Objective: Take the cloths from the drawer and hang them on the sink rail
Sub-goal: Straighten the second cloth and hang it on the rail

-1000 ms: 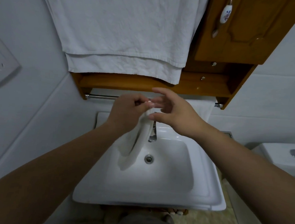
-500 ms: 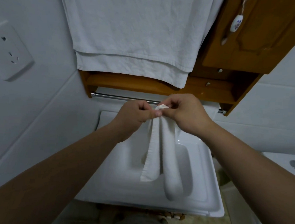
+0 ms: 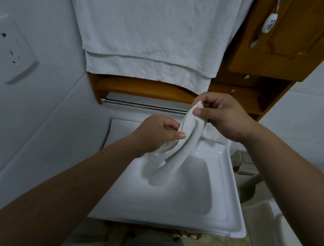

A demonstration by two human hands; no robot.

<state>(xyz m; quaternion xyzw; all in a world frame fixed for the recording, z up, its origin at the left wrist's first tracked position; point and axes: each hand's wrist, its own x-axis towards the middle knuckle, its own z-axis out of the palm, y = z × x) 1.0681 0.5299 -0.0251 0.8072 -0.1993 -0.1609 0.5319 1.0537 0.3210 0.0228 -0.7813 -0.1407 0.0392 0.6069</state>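
Overhead, big towel (image 3: 150, 35): white, doubled, hangs at twelve o'clock from above the frame, its lower hem covering part of the wooden shelf (image 3: 140, 88).
Sink (image 3: 172, 197): white square basin at six o'clock, below both hands.
Cabinet (image 3: 283, 39): brown wood at one o'clock, with a white porcelain knob (image 3: 269, 25) on its door.
Wall socket (image 3: 10, 51): white plate at nine o'clock on the grey wall.
Sink rail (image 3: 143, 105): chrome bar under the shelf, running from ten o'clock toward centre, just beyond the hands.
Cloth (image 3: 176, 149): small, white, stretched slantwise between the two hands over the basin, its loose end drooping into the bowl.
Right hand (image 3: 224, 118): at two o'clock of the cloth, fingers and thumb pinching its upper corner.
Left hand (image 3: 157, 135): lower, at nine o'clock of the cloth, fingers curled and thumb pressed on its edge.
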